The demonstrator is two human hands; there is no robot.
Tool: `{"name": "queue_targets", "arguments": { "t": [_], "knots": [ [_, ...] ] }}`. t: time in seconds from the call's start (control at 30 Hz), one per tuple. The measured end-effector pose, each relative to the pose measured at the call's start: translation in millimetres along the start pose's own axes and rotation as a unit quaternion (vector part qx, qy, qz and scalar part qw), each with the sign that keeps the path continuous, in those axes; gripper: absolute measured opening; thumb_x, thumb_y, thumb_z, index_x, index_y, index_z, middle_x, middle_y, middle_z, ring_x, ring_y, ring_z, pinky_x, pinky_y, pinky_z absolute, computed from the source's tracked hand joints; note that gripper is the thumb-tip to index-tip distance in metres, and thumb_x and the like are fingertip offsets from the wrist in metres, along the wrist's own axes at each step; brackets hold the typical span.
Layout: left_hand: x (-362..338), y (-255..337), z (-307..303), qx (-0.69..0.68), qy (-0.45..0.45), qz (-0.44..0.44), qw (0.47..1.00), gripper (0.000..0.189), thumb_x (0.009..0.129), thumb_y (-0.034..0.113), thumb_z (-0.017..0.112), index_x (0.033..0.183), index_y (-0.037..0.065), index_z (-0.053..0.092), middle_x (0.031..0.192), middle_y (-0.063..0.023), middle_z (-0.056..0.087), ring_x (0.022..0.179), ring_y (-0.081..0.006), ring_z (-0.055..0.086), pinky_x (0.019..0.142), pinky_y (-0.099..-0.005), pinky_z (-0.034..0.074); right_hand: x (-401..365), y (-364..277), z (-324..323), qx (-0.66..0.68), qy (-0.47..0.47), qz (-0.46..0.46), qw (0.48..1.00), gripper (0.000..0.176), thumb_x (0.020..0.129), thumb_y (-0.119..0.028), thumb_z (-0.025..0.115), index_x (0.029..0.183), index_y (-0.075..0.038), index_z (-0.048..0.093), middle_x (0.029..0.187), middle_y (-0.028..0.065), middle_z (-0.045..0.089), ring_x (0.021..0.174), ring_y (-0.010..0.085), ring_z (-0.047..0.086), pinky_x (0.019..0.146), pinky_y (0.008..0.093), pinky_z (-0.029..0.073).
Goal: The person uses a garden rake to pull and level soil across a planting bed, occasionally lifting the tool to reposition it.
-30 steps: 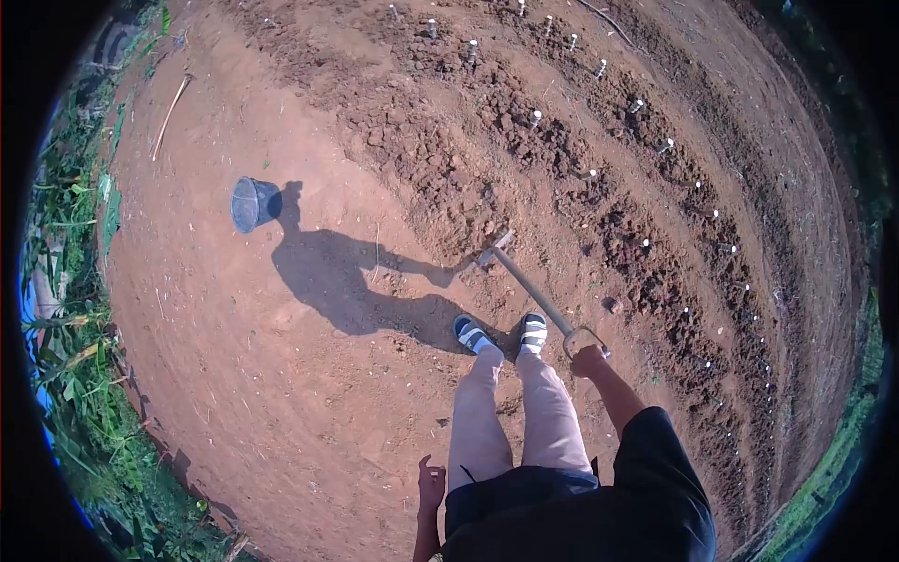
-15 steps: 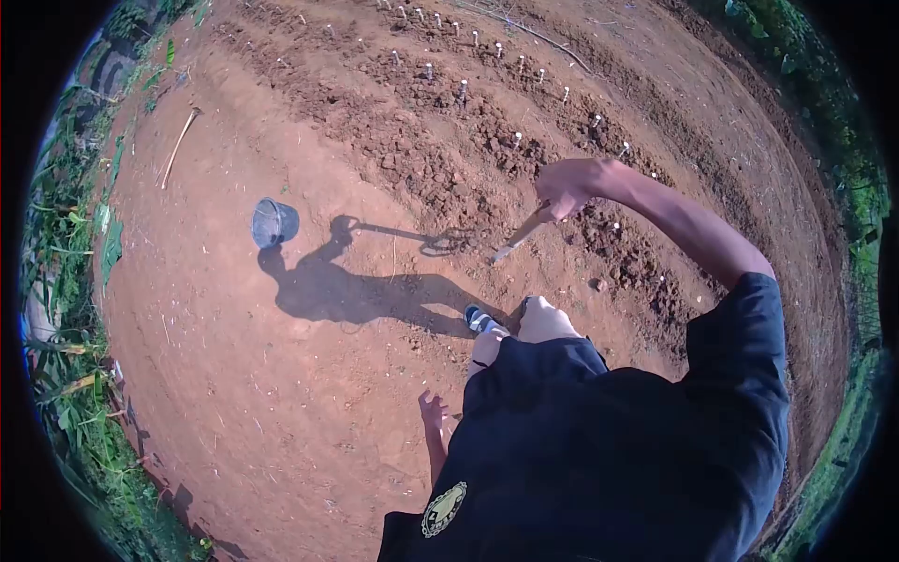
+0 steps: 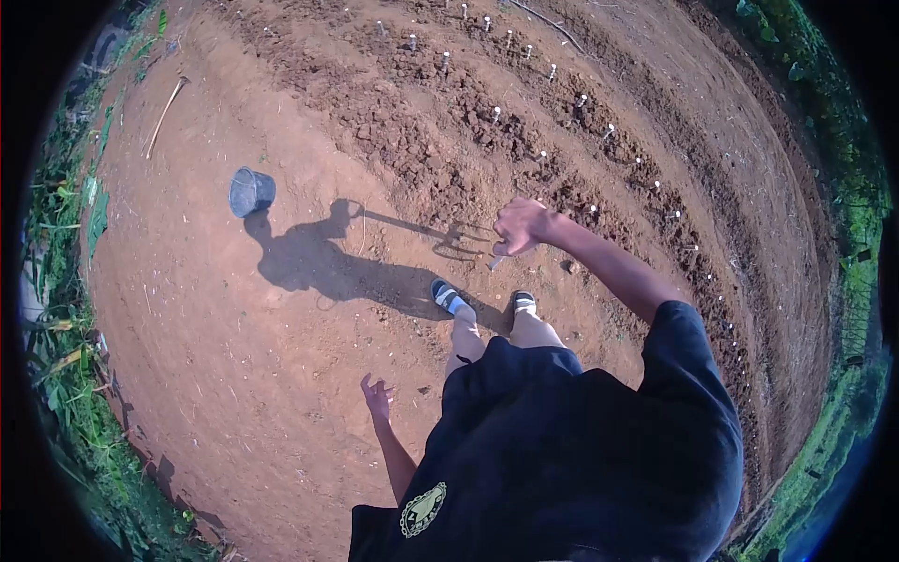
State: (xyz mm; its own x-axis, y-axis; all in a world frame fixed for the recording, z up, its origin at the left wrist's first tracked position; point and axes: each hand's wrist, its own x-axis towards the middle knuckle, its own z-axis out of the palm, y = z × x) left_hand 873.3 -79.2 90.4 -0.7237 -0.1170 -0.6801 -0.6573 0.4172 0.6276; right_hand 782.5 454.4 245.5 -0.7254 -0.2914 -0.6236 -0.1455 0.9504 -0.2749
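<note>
My right hand [image 3: 523,225] is closed around the top of a long-handled tool held upright over the soil. Only a short metal piece of this garden fork [image 3: 497,258] shows below the fist. Its shadow on the ground reveals a handle grip and several tines. On the other side of my body, my left hand [image 3: 377,397] hangs free with its fingers apart and slightly bent, touching nothing. Both sandaled feet stand on the bare dirt between the hands.
A dark bucket [image 3: 251,192] stands ahead to the left. Farther off lies a wooden-handled tool [image 3: 166,117]. Rows of loosened soil [image 3: 403,140] with several short white-topped stakes [image 3: 496,114] run along the right. Green plants [image 3: 80,393] border the left side.
My right hand has moved left and down in view with the fork, whose shaft now looks foreshortened. My left hand has risen leftward, and both feet now show side by side.
</note>
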Motion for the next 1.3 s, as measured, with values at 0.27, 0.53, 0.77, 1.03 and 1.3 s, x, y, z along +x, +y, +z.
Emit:
{"name": "queue_targets", "arguments": {
  "t": [0.27,0.53,0.77,1.03,1.3],
  "knots": [
    [-189,-166,40,-0.226,0.106,-0.227,0.941,0.044,0.084,0.023,0.054,0.122,0.016,0.033,0.11,-0.0166,0.05,0.086,-0.0254,0.058,0.074,-0.0415,0.047,30,33,102,0.053,0.056,0.035,0.996,0.045,0.075,-0.045,0.044,0.08,-0.005,0.065,0.078,0.0164,0.063,0.074,0.0323,0.062,0.071,0.0414,0.049],
    [-275,-205,138,-0.044,0.034,-0.242,0.969,0.045,0.083,0.019,0.055,0.122,0.013,0.033,0.105,-0.0136,0.052,0.085,-0.0237,0.057,0.074,-0.0408,0.046,36,50,107,-0.034,-0.019,-0.05,0.998,0.035,0.069,-0.047,0.055,0.077,-0.015,0.066,0.076,0.0111,0.064,0.076,0.0301,0.062,0.069,0.0394,0.049],
    [-194,-165,160,-0.243,0.061,-0.228,0.941,0.046,0.084,0.018,0.054,0.123,0.012,0.033,0.102,-0.0131,0.054,0.083,-0.0256,0.058,0.074,-0.0416,0.046,47,38,111,-0.066,-0.065,0.041,0.995,0.03,0.071,-0.042,0.053,0.085,-0.019,0.067,0.087,0.0096,0.065,0.083,0.0275,0.062,0.075,0.0381,0.049],
    [-69,-97,92,-0.194,0.118,-0.14,0.964,0.039,0.083,0.019,0.05,0.119,0.016,0.036,0.09,-0.0104,0.058,0.062,-0.0209,0.06,0.05,-0.0349,0.049,53,32,129,-0.051,-0.023,0.153,0.987,0.05,0.067,-0.046,0.057,0.106,-0.014,0.059,0.11,0.0149,0.056,0.106,0.0316,0.052,0.1,0.0481,0.029],
    [-25,-41,79,-0.218,0.135,-0.07,0.964,0.047,0.08,0.022,0.056,0.121,0.016,0.035,0.1,-0.0151,0.057,0.067,-0.0266,0.062,0.052,-0.0369,0.051,78,73,115,-0.171,-0.092,0.03,0.98,0.052,0.066,-0.051,0.063,0.108,-0.021,0.059,0.114,0.0069,0.058,0.11,0.0244,0.052,0.095,0.0409,0.039]
  ]
}}
